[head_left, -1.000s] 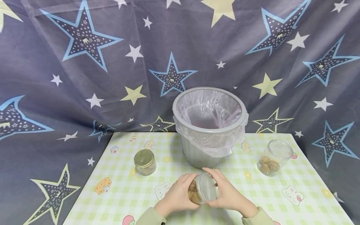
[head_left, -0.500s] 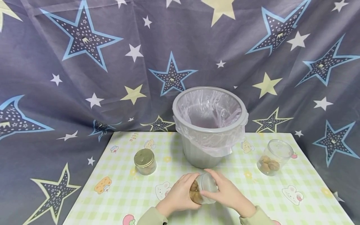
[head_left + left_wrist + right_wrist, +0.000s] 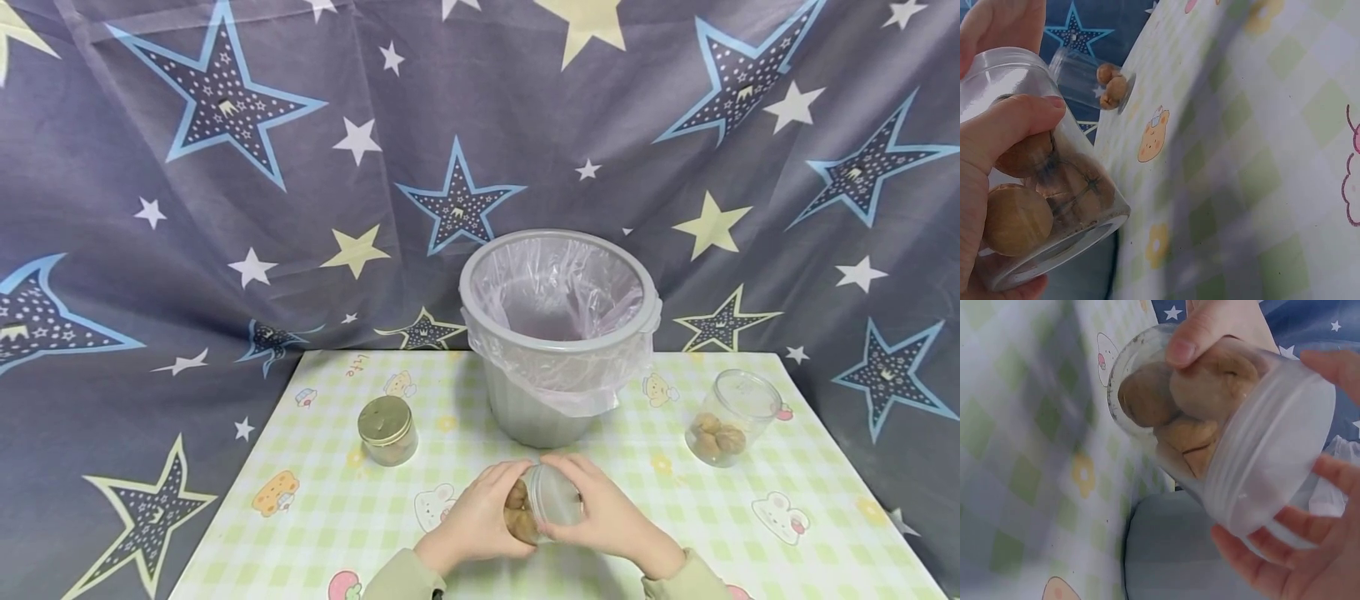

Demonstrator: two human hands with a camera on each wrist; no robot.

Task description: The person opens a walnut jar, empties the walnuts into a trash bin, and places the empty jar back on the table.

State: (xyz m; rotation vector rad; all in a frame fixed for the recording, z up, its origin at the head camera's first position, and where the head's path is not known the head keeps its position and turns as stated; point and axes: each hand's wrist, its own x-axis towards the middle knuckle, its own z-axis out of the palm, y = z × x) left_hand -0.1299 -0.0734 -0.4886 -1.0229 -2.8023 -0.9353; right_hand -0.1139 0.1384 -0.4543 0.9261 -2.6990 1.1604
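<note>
Low over the front middle of the table, a clear jar (image 3: 1075,247) with several walnuts (image 3: 1194,440) inside lies tipped on its side. My left hand (image 3: 476,517) grips its body, thumb (image 3: 1022,122) across the wall. A frosted white screw lid (image 3: 1294,440) sits on the mouth, which faces right. Around the rim of that lid curl the fingers and thumb of my right hand (image 3: 611,517). The palm side of the right hand stands off the lid's flat face in the right wrist view.
Behind the hands stands a grey bin (image 3: 525,417) with a clear plastic liner (image 3: 555,379). A gold-lidded jar (image 3: 386,429) is on the left; another clear jar (image 3: 753,408) holding walnuts stands on the right. A starry cloth (image 3: 420,100) hangs behind the checked tablecloth (image 3: 300,550).
My right hand's thumb and fingers have shifted around the lid, the thumb moving up over its face and back down to the rim. The left hand and jar have barely moved.
</note>
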